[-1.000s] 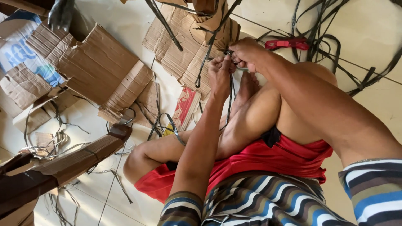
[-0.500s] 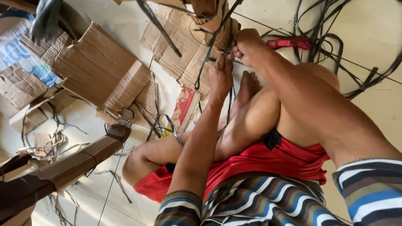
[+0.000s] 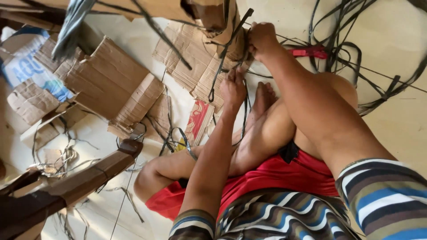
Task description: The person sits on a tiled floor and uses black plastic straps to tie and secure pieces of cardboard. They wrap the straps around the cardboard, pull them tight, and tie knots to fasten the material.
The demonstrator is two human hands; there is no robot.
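Red shorts [image 3: 284, 173]; striped blue-brown-white shirt [image 3: 275, 218]; brown cardboard [image 3: 106, 84]; black straps [image 3: 227, 58].

Dark flat strap [image 3: 221, 66] stretched taut between both hands.

the pale floor [image 3: 391, 129] carries everything here. flattened brown cardboard pieces [image 3: 111, 84] lie on it at the left and in the middle. dark thin straps [image 3: 356, 49] lie in loose loops at the right, around a red tool [image 3: 311, 52]. more thin scraps [image 3: 58, 162] lie beside a wooden leg [image 3: 84, 178].
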